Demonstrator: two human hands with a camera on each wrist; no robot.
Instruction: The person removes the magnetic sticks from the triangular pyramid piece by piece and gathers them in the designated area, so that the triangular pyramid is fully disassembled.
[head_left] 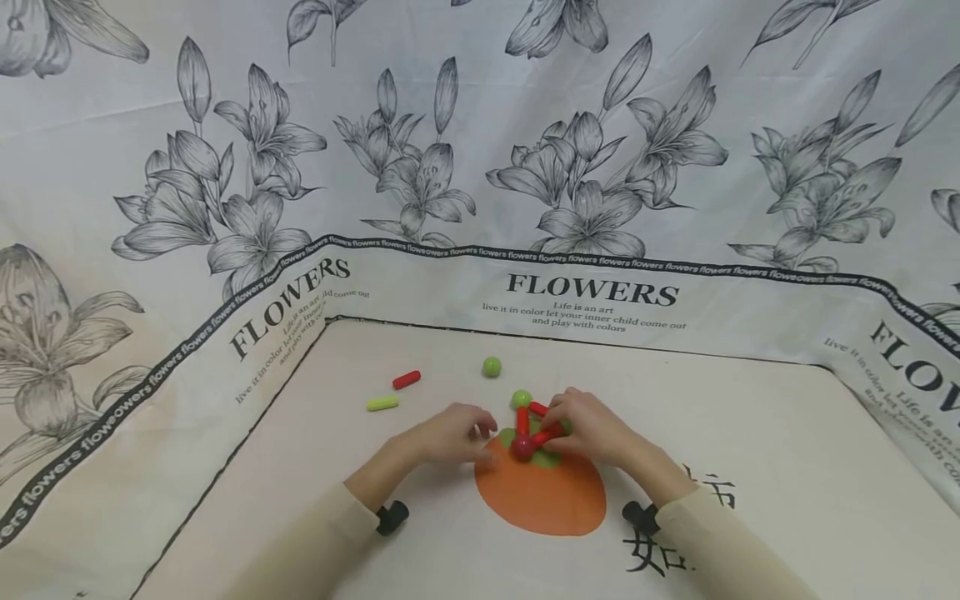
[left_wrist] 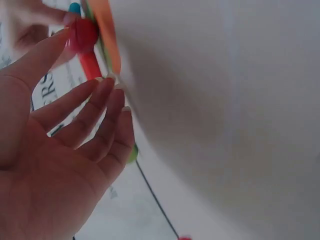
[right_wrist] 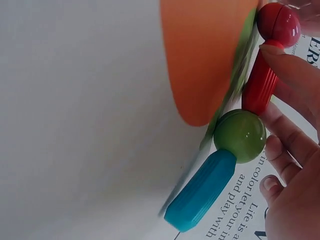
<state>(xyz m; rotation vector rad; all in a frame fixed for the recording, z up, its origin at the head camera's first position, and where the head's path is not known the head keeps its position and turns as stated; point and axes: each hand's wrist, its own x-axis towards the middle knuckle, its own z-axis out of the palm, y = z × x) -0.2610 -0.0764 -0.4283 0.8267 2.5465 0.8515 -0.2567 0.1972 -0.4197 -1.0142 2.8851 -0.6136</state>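
A joined shape of magnetic-looking rods and balls lies over the orange fruit print [head_left: 542, 496]. Its dark red ball [head_left: 522, 447] faces me, and red rods [head_left: 522, 421] run from it toward green balls [head_left: 521, 399]. My right hand [head_left: 592, 425] pinches the red rod [right_wrist: 260, 80] between the dark red ball and a green ball [right_wrist: 240, 136]. From that green ball a blue rod [right_wrist: 201, 191] sticks out, mostly hidden by the hand in the head view. My left hand [head_left: 450, 433] hovers to the left, fingers loosely spread and holding nothing, its thumb overlapping the dark red ball in the left wrist view.
Farther back on the left lie a loose red rod [head_left: 407, 380] and a yellow-green rod [head_left: 382, 403]. A single green ball [head_left: 491, 367] sits behind the shape. Flower-printed cloth [head_left: 420, 183] rises around the white table surface [head_left: 315, 400].
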